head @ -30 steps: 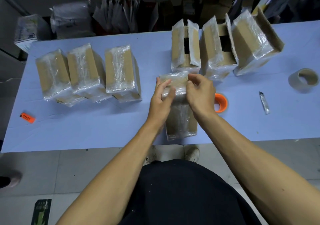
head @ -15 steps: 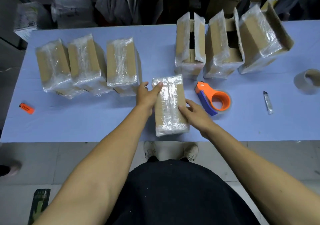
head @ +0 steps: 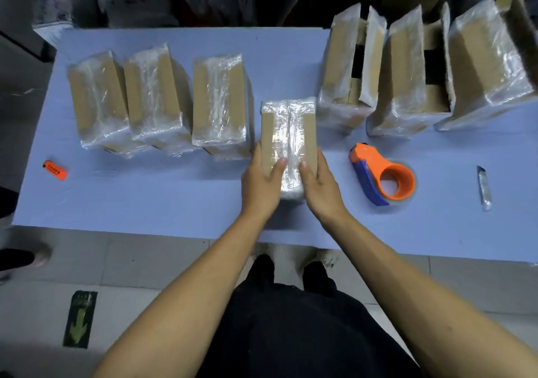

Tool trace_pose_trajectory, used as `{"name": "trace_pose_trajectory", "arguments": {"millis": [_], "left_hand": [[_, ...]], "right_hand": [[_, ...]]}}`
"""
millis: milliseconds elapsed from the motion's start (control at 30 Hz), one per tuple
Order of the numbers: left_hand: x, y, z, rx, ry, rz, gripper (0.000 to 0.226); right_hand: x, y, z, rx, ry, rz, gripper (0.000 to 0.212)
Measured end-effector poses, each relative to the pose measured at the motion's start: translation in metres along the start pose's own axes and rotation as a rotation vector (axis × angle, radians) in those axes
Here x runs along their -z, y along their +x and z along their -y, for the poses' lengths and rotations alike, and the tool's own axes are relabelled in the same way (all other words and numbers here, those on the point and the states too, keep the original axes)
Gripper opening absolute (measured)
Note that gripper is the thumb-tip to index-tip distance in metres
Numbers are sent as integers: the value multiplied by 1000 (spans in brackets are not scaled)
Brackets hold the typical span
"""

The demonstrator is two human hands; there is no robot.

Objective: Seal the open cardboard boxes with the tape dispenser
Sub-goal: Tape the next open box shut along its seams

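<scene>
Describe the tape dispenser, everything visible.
The tape dispenser lies on the blue table, right of the box in the hands. It looks plastic: an orange ring-shaped body with an orange nose pointing away from the person and a blue strip along its left side. Nothing touches it but the table; neither hand is on it.

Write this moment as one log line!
hands: left, right grip taped box | dispenser idle on table | open boxes: three

Bare forearms, no sleeves in sight, and a bare left hand (head: 260,184) and bare right hand (head: 318,184), no gloves, rings or watch. Below, a dark black garment (head: 291,334) and pale worn shoes (head: 323,258).
</scene>
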State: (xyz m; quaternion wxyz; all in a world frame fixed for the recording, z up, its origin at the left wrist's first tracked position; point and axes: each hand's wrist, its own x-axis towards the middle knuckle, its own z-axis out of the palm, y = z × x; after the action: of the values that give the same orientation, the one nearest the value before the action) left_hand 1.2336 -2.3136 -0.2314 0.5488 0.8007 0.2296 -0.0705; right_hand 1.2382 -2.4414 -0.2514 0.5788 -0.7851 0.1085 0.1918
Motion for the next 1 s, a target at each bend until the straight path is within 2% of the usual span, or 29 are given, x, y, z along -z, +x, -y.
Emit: {"name": "trace_pose_trajectory", "arguments": {"millis": [200,333,433,533,600,733,800,867,933,1000], "left_hand": [[6,64,-19,-40,166,-56,68],[16,90,-23,-47,245,-49,67],[20,95,-30,-111,299,-60,61],[24,96,-31,-171,404,-83,60],[24,96,-33,-230,487,-80,54],[14,97,-49,-476,694,-56,46],[0,102,-65,-627,793,11,47],[-18,107,-85,-755,912,156,55],[-37,112,-99,-796,1025,317,68],[-51,117,-100,-764,1092,439,79]], "right_hand": [[-20,58,29,22,-46,-78,51],[-26,80,44,-3,-103,-40,70],[-16,81,53,-24,-167,7,57],[11,67,46,-38,-274,12,58],[36,57,33,4,-409,-47,54],[89,48,22,29,-609,-201,45],[108,50,26,49,-664,-261,38],[120,55,32,93,-727,-265,37],[125,63,36,143,-767,-223,56],[123,69,38,186,-754,-185,69]]}}
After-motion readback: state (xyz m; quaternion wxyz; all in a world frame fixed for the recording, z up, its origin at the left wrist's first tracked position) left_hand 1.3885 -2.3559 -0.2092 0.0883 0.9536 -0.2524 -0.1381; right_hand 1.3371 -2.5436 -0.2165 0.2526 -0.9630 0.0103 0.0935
